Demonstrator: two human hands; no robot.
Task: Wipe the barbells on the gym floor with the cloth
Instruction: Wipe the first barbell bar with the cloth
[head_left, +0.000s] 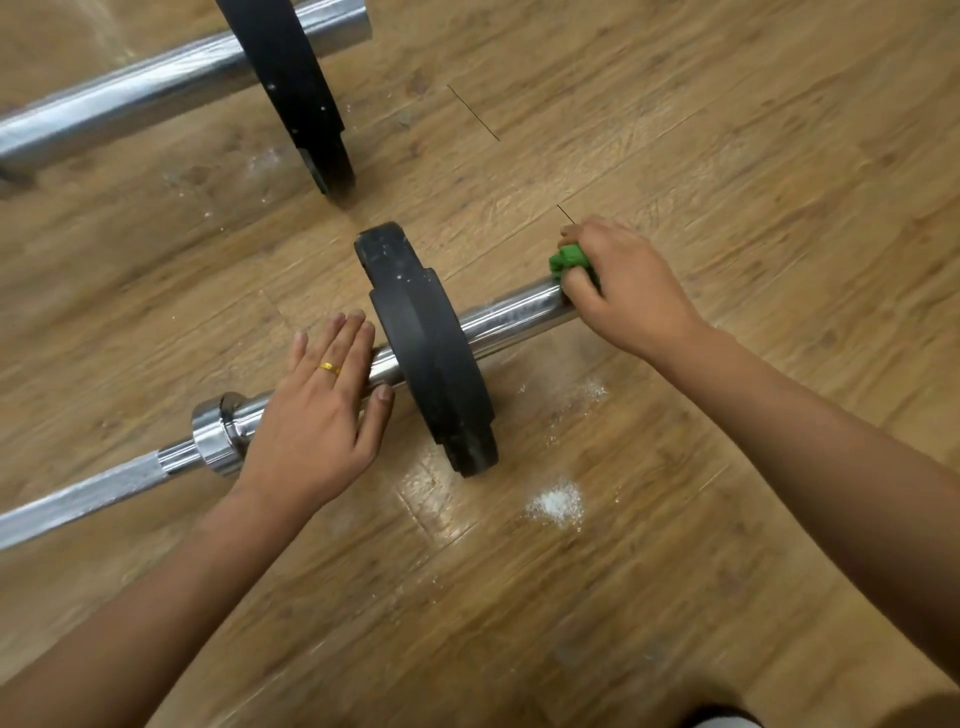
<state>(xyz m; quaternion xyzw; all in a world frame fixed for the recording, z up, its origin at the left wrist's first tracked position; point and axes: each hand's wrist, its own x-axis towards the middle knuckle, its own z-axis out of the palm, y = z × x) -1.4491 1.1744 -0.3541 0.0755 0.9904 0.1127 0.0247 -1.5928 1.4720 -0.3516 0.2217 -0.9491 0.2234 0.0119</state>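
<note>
A chrome barbell (511, 314) lies across the wooden floor with a black weight plate (428, 353) on its sleeve. My right hand (631, 288) grips a bunched green cloth (569, 260) against the outer end of the sleeve, right of the plate. My left hand (319, 415) lies flat with straight fingers on the sleeve just left of the plate, near the collar (218, 428). A second barbell (130, 98) with its own black plate (296, 88) lies farther away at the upper left.
White powder (556, 504) is scattered on the floor (727, 130) below the near plate, with fainter dust near the far plate. Bare wood planks stretch to the right and toward the bottom of the view.
</note>
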